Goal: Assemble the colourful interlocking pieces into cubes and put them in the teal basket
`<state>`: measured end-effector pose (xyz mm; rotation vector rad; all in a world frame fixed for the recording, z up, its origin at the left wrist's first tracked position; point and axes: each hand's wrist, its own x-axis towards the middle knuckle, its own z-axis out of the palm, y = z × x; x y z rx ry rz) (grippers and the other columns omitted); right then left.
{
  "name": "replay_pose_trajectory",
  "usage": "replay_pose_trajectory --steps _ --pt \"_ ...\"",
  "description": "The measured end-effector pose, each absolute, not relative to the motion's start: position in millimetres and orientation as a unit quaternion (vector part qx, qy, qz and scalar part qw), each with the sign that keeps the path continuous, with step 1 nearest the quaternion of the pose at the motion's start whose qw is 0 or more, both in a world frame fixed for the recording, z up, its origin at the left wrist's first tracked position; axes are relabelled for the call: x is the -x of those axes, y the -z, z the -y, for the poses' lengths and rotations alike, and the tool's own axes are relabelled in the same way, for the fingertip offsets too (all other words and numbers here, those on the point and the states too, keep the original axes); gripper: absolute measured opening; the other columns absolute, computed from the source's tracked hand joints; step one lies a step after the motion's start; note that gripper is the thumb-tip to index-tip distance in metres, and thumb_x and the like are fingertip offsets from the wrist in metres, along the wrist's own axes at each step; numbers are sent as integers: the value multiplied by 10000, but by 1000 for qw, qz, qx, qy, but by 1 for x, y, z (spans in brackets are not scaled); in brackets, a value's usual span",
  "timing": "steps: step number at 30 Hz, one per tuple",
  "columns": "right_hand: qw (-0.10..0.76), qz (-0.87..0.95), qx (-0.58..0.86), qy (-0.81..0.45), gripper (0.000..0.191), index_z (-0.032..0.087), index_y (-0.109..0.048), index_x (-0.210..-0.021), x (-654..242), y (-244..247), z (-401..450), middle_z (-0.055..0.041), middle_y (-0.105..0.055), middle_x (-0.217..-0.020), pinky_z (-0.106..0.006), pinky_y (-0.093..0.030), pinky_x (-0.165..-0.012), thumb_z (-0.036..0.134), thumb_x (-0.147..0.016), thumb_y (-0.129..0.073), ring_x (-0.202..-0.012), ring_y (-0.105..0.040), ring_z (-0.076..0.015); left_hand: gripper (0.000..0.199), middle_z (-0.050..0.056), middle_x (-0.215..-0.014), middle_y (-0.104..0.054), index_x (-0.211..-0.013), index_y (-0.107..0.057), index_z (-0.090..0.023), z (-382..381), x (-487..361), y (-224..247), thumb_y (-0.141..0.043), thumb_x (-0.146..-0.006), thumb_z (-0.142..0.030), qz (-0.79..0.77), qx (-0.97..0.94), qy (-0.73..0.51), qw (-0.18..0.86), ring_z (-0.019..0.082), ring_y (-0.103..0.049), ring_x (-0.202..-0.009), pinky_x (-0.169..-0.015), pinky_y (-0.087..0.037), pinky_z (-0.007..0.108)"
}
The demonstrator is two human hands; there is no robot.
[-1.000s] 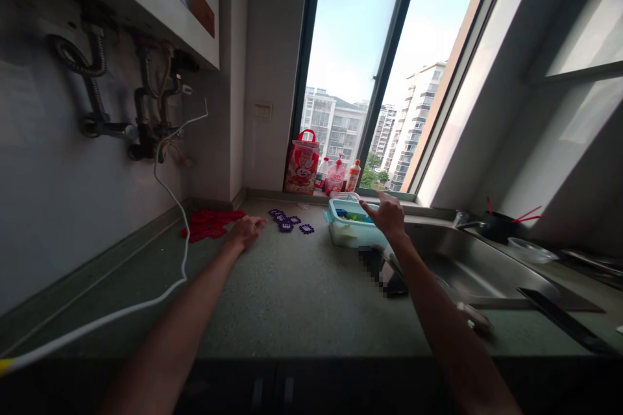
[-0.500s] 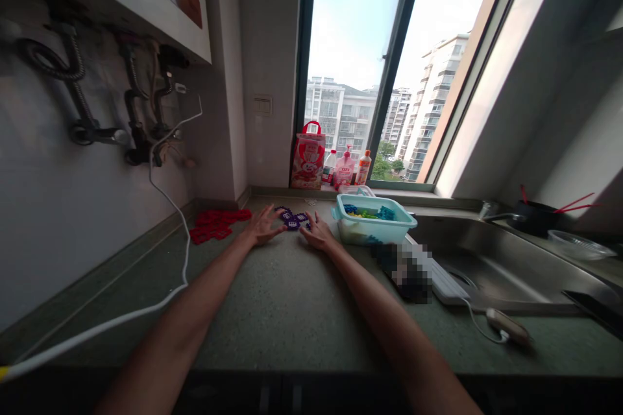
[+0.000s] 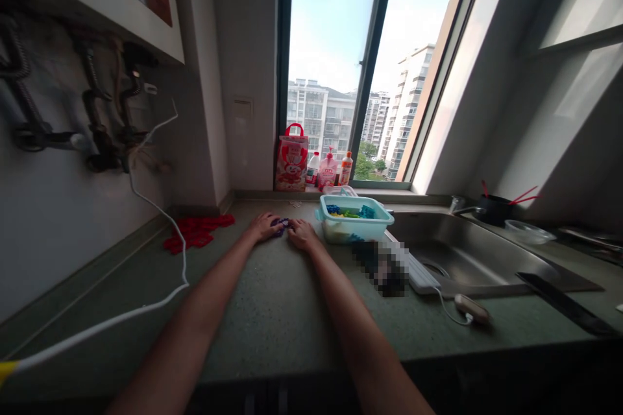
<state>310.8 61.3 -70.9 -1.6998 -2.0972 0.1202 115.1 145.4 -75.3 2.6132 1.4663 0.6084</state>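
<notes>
Purple flat plastic pieces [image 3: 281, 227] lie on the countertop between my two hands, largely covered by them. My left hand [image 3: 263, 227] curls over their left side, fingers closed against them. From the right, my right hand [image 3: 302, 235] presses its bent fingers onto the same pieces. To the left of my left hand is a spread of red pieces [image 3: 195, 233] of a similar flat kind. A pale turquoise plastic tub [image 3: 360, 229] stands just right of my right hand, with blue, green and yellow pieces inside.
A white power strip [image 3: 416, 272] lies beside the metal sink [image 3: 467, 246] on the right. A white cable [image 3: 117, 319] crosses the counter at left. A red package [image 3: 291, 165] and several bottles stand by the window. A black pot [image 3: 501, 209] sits beyond the sink.
My hands have come closer together and closed over the purple pieces, which now take up less room between them. The view has turned slightly to the right.
</notes>
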Motion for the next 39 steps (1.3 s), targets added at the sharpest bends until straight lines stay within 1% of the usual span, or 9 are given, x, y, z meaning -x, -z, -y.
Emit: replay_pose_trajectory --steps 7,13,15,18,20,25,31,36,39 --pt "236 803 544 -58 197 173 -614 -1135 -315 71 -26 -124 -704 -1170 -375 -432 -995 225 -960 -539 -1081 -630 -249 467 100 -1341 -687 -1306 -741 -258 -57 -93 72 -551 -972 -523 -436 -872 -217 44 300 -597 -1256 -1143 -433 419" --pt "241 854 456 -76 187 206 -612 -1143 -337 87 30 -93 -704 -1154 -366 -459 -1015 246 -965 -569 -1064 -660 -238 417 48 -1396 -657 -1324 -718 -308 2 -64 68 -545 -1005 -514 -336 -914 -223 51 276 -578 -1250 -1137 -423 417" --pt "243 861 439 -79 289 222 -612 -1227 -343 83 41 -105 -688 -1255 -374 -464 -1047 259 -940 -608 -1160 -655 -252 423 62 -1387 -658 -1340 -709 -295 7 -61 67 -547 -1007 -500 -333 -914 -225 54 282 -580 -1247 -1128 -430 426" --pt "257 859 437 -65 639 222 -545 -1441 -351 69 47 -161 -559 -1501 -405 -445 -1118 265 -830 -728 -1374 -555 -307 429 85 -1391 -650 -1347 -712 -286 5 -61 66 -540 -1011 -489 -352 -907 -222 60 295 -573 -1263 -1136 -425 442" --pt "247 853 456 -50 741 208 -533 -1491 -357 60 48 -174 -587 -1478 -411 -470 -1100 260 -787 -759 -1329 -598 -327 431 85 -1397 -645 -1347 -713 -293 3 -62 65 -527 -1018 -499 -356 -907 -217 64 296 -571 -1267 -1141 -419 450" --pt "199 837 509 -15 460 212 -716 -1286 -369 49 49 -90 -792 -1053 -327 -551 -896 255 -829 -734 -962 -747 -271 473 80 -1403 -641 -1377 -690 -289 1 -61 62 -400 -1072 -507 -357 -907 -209 79 280 -564 -1273 -1143 -413 458" --pt "315 822 474 21 309 214 -714 -1210 -342 50 45 -91 -771 -1138 -354 -539 -958 298 -913 -733 -1044 -716 -250 486 71 -1379 -657 -1382 -673 -274 1 -64 66 -334 -1095 -469 -347 -907 -221 88 264 -567 -1263 -1139 -413 444" --pt "254 868 427 -6 254 227 -760 -1141 -320 63 38 -74 -783 -1060 -367 -542 -950 284 -893 -770 -998 -713 -252 480 77 -1389 -640 -1400 -643 -263 0 -59 58 -310 -1101 -436 -351 -901 -239 93 257 -571 -1277 -1133 -421 442" --pt "254 862 438 -14 217 238 -783 -1103 -326 67 35 -64 -782 -1019 -349 -545 -921 258 -887 -763 -960 -715 -239 445 91 -1401 -622 -1365 -658 -258 0 -44 43 -404 -1075 -481 -310 -920 -231 69 274 -559 -1303 -1151 -403 452"
